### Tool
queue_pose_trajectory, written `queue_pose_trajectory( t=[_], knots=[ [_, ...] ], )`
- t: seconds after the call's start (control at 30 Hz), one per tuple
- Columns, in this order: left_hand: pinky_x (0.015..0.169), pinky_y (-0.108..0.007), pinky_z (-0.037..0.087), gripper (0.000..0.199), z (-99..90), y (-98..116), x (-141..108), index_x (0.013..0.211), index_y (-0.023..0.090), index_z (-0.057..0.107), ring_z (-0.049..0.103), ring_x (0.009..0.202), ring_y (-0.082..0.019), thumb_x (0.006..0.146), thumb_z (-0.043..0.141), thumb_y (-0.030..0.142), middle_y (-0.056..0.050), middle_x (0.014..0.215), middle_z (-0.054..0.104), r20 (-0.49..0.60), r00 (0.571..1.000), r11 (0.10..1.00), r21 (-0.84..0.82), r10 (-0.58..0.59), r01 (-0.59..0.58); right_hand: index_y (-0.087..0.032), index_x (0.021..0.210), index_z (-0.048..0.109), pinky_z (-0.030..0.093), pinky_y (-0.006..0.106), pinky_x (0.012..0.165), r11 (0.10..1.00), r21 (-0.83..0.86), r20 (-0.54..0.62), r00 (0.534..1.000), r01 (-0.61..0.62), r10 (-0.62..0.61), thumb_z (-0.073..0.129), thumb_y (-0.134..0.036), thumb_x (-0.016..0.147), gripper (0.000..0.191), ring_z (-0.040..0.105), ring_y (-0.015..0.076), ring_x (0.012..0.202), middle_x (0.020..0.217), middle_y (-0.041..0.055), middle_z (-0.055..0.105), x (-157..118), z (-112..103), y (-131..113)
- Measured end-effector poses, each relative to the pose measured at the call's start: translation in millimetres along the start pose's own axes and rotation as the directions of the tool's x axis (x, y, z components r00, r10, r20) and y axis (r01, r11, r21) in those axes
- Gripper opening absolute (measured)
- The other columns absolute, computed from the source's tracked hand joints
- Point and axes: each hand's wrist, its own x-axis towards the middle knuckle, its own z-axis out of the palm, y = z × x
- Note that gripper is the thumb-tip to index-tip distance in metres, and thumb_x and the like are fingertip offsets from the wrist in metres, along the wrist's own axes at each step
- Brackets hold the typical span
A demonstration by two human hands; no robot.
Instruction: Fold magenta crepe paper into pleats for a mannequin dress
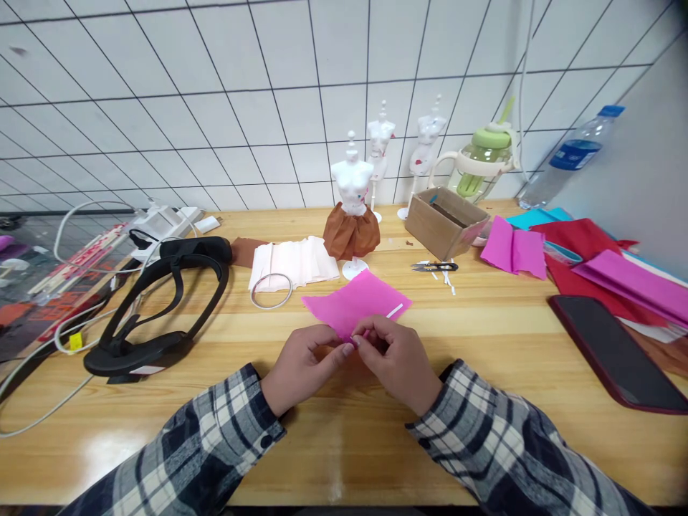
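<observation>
A bright pink sheet [361, 301] spreads out over the middle of the wooden table. My left hand [309, 362] pinches its near edge between thumb and fingers. My right hand [396, 358] pinches the same edge just beside it, the fingertips of both hands nearly touching. A thin white strip [394, 311] sticks out above my right fingers, over the pink sheet. Behind the sheet stands a small white dress form [352, 179] wearing a gathered brown skirt [351, 232].
Pale pleated fabric [295, 264] and a metal ring [271, 291] lie left of centre. A black headset strap [177, 308] is further left. To the right are small snips [435, 266], a cardboard box [446, 222], coloured sheets [596, 254] and a phone [618, 351].
</observation>
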Motion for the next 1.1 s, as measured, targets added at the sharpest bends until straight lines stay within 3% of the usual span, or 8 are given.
queue_pose_trajectory(
  t=[0.2,0.4,0.7,0.83,0.97,1.1],
  knots=[
    [0.059,-0.022,0.042,0.033,2.1,-0.6,0.7,0.064,0.012,0.064,0.055,0.062,-0.013,0.084,0.058,0.037,-0.002,0.062,0.062,-0.052,0.996,0.996,0.044,-0.074,0.077,-0.022,0.084,0.065,0.036,0.021,0.054,0.997,-0.058,0.011,0.999,0.047,-0.047,0.057,-0.024,0.084,0.008,0.05,0.0092,0.056,0.062,-0.0051,0.058,-3.5,0.4,-2.2],
    [0.063,-0.023,0.045,0.023,4.1,-2.8,2.0,0.074,0.012,0.067,0.056,0.064,-0.014,0.081,0.058,0.032,-0.001,0.066,0.065,-0.025,0.997,0.996,-0.045,-0.076,0.075,-0.022,0.087,0.065,0.035,0.022,0.055,0.987,-0.137,0.039,0.996,0.081,-0.076,0.057,-0.024,0.084,0.009,0.052,0.0099,0.056,0.063,-0.0048,0.06,-4.1,-0.8,-4.4],
    [0.063,-0.023,0.047,0.023,3.5,-2.2,2.7,0.071,0.013,0.066,0.058,0.064,-0.014,0.082,0.058,0.032,-0.001,0.067,0.067,-0.024,0.997,0.995,-0.077,-0.07,0.068,-0.023,0.091,0.065,0.036,0.024,0.056,0.981,-0.162,0.053,0.994,0.108,-0.1,0.056,-0.025,0.086,0.011,0.054,0.0118,0.057,0.066,-0.0032,0.063,-4.1,-1.7,-3.6],
    [0.064,-0.023,0.048,0.023,3.7,0.1,4.3,0.077,0.014,0.068,0.06,0.068,-0.015,0.084,0.058,0.033,-0.003,0.073,0.07,-0.021,0.997,0.99,-0.121,-0.075,0.072,-0.023,0.094,0.066,0.039,0.025,0.061,0.972,-0.189,0.01,0.99,0.137,-0.137,0.058,-0.022,0.084,0.013,0.056,0.0139,0.065,0.074,-0.0008,0.065,-3.1,-4.2,-4.3],
    [0.066,-0.023,0.048,0.022,3.5,0.4,4.1,0.08,0.013,0.07,0.061,0.069,-0.015,0.084,0.058,0.031,-0.003,0.074,0.071,-0.022,0.998,0.994,-0.095,-0.053,0.051,-0.023,0.089,0.067,0.04,0.025,0.063,0.962,-0.21,-0.01,0.984,0.172,-0.178,0.059,-0.02,0.082,0.01,0.056,0.0138,0.067,0.074,-0.0008,0.064,-3.0,-5.2,-4.5],
    [0.068,-0.023,0.048,0.021,2.7,-2.8,2.5,0.08,0.014,0.07,0.062,0.072,-0.016,0.085,0.057,0.029,-0.003,0.074,0.07,0.0,1.0,0.999,-0.021,-0.029,0.029,-0.022,0.084,0.065,0.039,0.024,0.06,0.977,-0.177,0.01,0.993,0.117,-0.117,0.06,-0.02,0.081,0.006,0.054,0.0123,0.063,0.068,-0.0026,0.061,-2.1,-4.0,-3.9]
  ],
)
